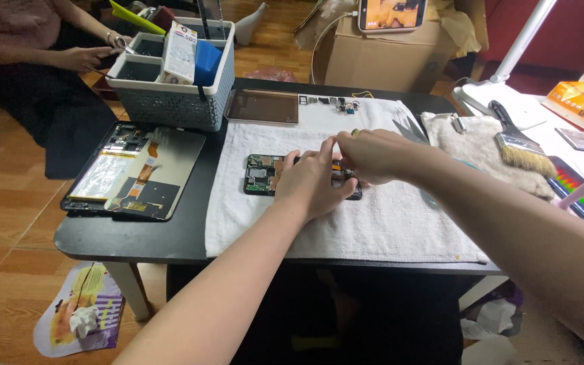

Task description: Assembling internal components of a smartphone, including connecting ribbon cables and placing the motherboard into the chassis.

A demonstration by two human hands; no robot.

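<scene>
While both hands press on the opened smartphone (265, 174) mid-towel (373, 223), its long axis running left-right across the tabletop, left hand (315, 182) lies flat, fingers loose; right hand (373, 157) curls, pinching its right end.

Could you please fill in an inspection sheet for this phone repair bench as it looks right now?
Surface: black table under a white towel.
Job's things: opened phone on the towel, under both hands.
Clutter: opened tablet, grey basket, paintbrush, small parts.
Grippers: left hand and right hand rest on the phone; grip hidden.
Cables: white cable by the cardboard box.
Surroundings: wooden floor, another person's hand.
</scene>
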